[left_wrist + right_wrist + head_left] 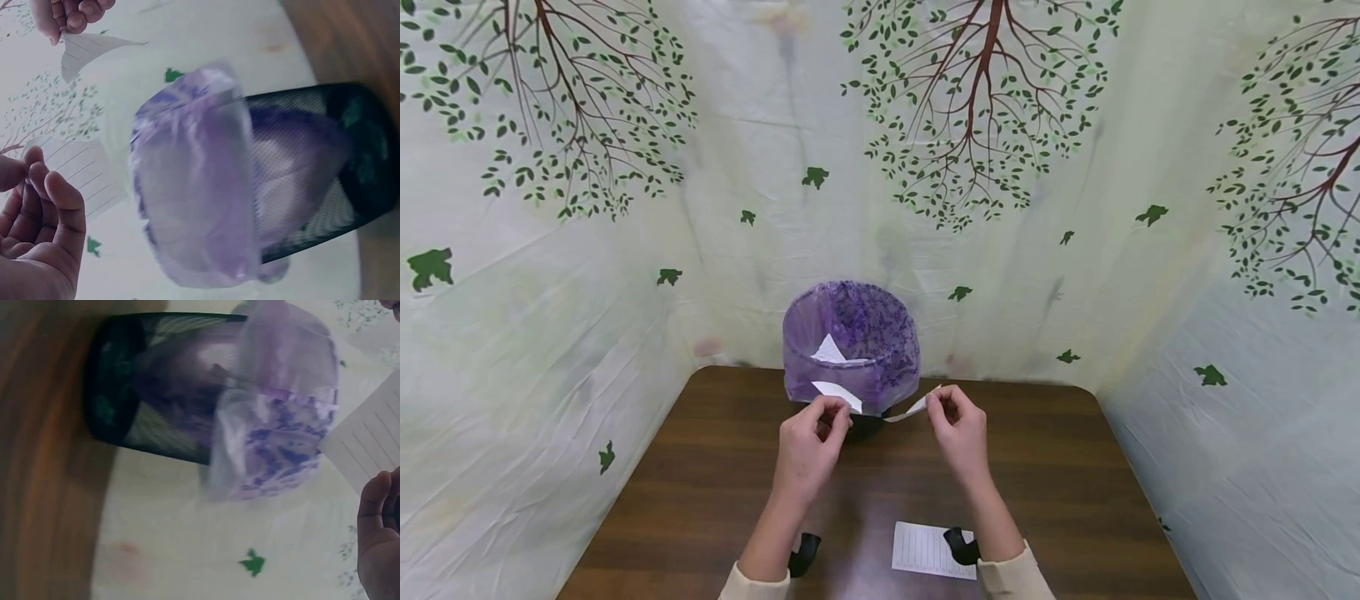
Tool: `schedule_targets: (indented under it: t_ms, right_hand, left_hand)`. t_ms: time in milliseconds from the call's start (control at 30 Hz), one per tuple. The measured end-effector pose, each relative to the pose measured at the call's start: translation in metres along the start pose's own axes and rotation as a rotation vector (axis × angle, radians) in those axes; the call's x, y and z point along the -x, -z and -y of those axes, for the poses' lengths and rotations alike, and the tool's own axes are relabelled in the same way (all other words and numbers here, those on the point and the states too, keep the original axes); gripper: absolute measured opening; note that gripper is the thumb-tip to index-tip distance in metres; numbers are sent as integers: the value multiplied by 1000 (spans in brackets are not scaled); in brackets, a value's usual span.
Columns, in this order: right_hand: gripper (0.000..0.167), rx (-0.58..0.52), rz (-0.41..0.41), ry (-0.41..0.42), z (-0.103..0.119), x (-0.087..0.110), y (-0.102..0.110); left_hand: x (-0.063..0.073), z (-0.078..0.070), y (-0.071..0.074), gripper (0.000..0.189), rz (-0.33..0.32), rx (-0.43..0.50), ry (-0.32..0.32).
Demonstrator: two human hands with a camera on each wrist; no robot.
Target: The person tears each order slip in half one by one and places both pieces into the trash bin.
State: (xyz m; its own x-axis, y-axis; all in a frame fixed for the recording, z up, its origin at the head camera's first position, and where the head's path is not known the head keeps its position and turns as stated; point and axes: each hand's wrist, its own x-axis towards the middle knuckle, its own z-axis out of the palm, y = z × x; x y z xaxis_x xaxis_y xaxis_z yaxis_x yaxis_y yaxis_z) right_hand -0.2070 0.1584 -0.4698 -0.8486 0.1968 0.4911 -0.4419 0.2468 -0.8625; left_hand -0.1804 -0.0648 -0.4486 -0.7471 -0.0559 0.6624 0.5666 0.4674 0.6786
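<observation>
Between thumb and fingertips, my left hand pinches a torn piece of lined paper in front of the bin's near side. My right hand pinches a second torn piece of lined paper, just right of the bin. The two pieces are apart, as the left wrist view shows with the left piece and the right piece. A dark mesh wastebasket stands upright, lined with a purple patterned plastic bag folded over its rim. White paper scraps show inside the bag.
A lined paper sheet lies on the brown wooden table near the front, partly under the right wrist's black camera mount. Behind and beside the table hangs a pale cloth printed with trees and leaves.
</observation>
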Motion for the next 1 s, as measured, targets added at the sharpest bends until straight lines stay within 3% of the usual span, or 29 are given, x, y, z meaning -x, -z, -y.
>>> schedule_targets:
  t_ms: [200, 467, 667, 1000]
  right_hand:
    - [13, 7, 32, 89, 17, -25, -8]
    - [12, -42, 46, 101, 29, -50, -23]
    - [10, -67, 49, 59, 31, -64, -36]
    - [11, 12, 88, 56, 14, -88, -62]
  left_hand:
    - [-29, -2, 4, 6, -25, 3, -27]
    - [-64, 5, 5, 3, -54, 8, -23]
    - [-78, 12, 4, 4, -67, 25, 53]
    - [-96, 33, -4, 9, -16, 2, 183]
